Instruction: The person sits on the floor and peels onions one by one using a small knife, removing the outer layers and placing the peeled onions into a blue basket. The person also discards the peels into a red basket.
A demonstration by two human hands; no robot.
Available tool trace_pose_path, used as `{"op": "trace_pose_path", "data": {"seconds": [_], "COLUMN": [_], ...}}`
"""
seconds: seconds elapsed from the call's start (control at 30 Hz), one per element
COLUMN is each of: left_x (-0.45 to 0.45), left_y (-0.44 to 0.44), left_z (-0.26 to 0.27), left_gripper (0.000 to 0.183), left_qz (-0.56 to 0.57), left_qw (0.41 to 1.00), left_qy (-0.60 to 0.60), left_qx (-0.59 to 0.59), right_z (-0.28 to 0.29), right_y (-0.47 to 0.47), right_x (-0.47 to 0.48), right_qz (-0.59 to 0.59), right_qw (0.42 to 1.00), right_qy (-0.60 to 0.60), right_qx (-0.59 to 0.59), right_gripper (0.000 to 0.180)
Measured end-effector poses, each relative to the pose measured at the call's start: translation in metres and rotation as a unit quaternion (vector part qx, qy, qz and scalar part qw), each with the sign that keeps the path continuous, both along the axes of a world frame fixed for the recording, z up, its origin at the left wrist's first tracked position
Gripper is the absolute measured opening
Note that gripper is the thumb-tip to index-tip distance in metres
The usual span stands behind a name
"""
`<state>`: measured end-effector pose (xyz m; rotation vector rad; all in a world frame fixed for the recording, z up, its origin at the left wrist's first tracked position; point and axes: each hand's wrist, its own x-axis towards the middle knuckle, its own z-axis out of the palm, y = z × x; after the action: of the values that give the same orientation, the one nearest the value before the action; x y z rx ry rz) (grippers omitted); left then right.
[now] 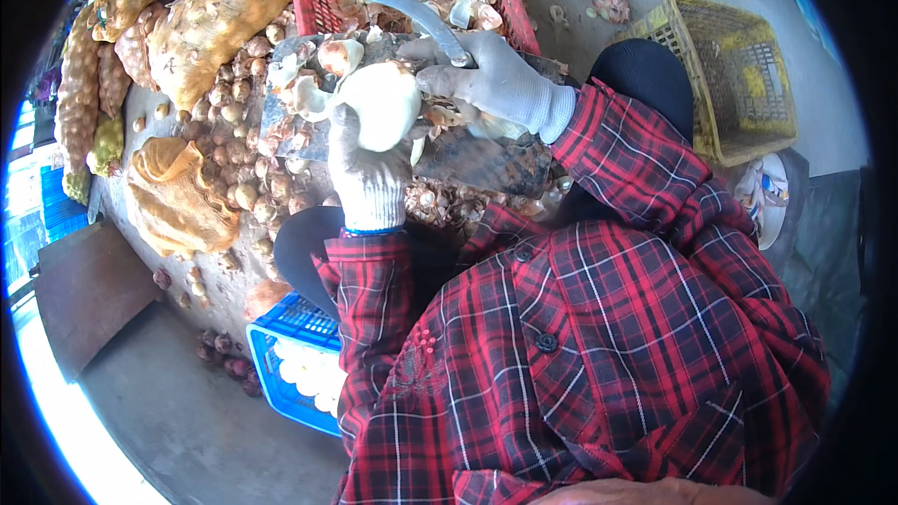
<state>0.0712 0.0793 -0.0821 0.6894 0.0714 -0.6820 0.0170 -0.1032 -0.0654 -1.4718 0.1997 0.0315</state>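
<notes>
A large peeled white onion [382,106] is gripped by my left hand [365,161], which wears a white knit glove. My right hand [484,81], in a grey-white glove, holds a knife with a curved blade [417,14], its tip pointing up and left. The right fingers reach to the onion's right side. Both hands are above a dark board [491,161] strewn with onion skins. A partly peeled onion [339,56] lies on the board just beyond the held one, with loose pale peel [309,99] to its left.
A red crate [515,0] of onion skins stands beyond the board. Unpeeled onions [245,196] and full mesh sacks [217,10] lie left, near a crumpled orange mesh bag [175,200]. A blue crate [295,407] of peeled onions is at my left side; a yellow crate [701,133] stands right.
</notes>
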Motion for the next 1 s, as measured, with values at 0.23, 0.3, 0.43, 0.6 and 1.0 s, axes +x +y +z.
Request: {"op": "trace_pose_path", "data": {"seconds": [0.23,0.3,0.43,0.6,1.0], "left_x": [-0.004,-0.002,-0.008,-0.016,-0.014], "left_y": [0.003,0.001,0.002,0.009,0.015], "left_z": [0.0,-0.006,-0.002,-0.005,0.011], "left_gripper": [0.051,0.05,0.054,0.055,0.08], "left_qz": [0.016,0.039,-0.064,0.008,-0.033], "left_qw": [0.998,0.997,0.991,0.994,0.992], "left_qy": [0.024,0.043,0.015,0.041,-0.112], "left_qx": [-0.056,-0.053,-0.12,-0.1,-0.052], "right_z": [-0.018,-0.015,-0.016,-0.019,-0.031], "right_y": [0.012,0.01,0.007,0.0,-0.03], "right_x": [0.003,0.003,0.003,0.004,0.024], "right_qz": [-0.022,-0.025,-0.024,-0.005,-0.079], "right_qw": [0.829,0.829,0.832,0.846,0.96], "right_qy": [-0.171,-0.165,-0.161,-0.156,0.117], "right_qx": [-0.531,-0.534,-0.531,-0.51,-0.243], "right_gripper": [0.028,0.032,0.034,0.038,0.025]}}
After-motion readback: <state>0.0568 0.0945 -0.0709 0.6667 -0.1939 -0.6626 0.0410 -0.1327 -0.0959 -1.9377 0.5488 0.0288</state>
